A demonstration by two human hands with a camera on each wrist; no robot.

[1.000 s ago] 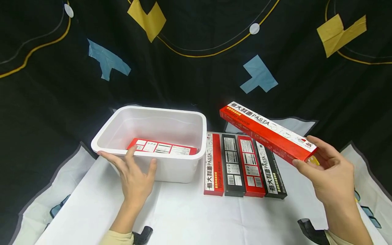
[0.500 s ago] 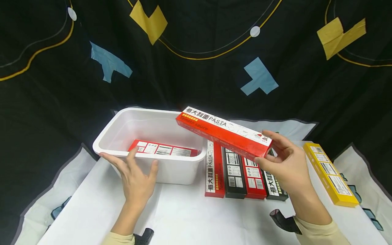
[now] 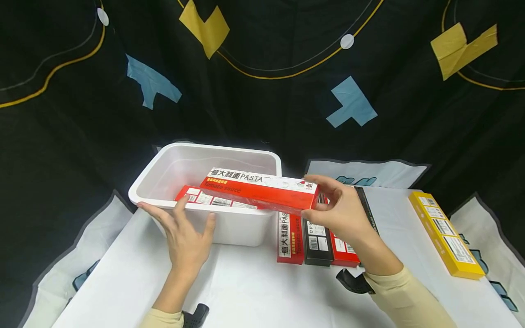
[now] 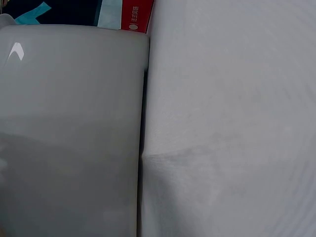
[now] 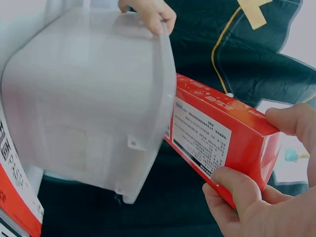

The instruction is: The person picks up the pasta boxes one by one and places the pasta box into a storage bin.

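Note:
My right hand (image 3: 338, 205) pinches the near end of a red pasta box (image 3: 262, 189), thumb on one side and fingers on the other. The box's far end reaches over the rim into a white plastic bin (image 3: 242, 230); the held end sticks out past the bin's right side. In the right wrist view, the box (image 5: 222, 133) passes behind the bin wall (image 5: 84, 98). Inside the bin lies another red box (image 3: 194, 193), partly covered by the held one. Spread along the bin's front rim, my left hand (image 3: 188, 241) touches it with its fingertips, thumb against the outer wall.
Right of the bin, a row of pasta boxes lies flat: a red one (image 3: 290, 241), a black one (image 3: 317, 246), another red one (image 3: 344, 253) and a black one (image 3: 367, 205) mostly behind my right arm. A yellow box (image 3: 447, 234) lies near the table's right edge.
My right hand has carried the red pasta box leftward and down, from above the right side of the row to over the bin. The left hand has stayed at the rim.

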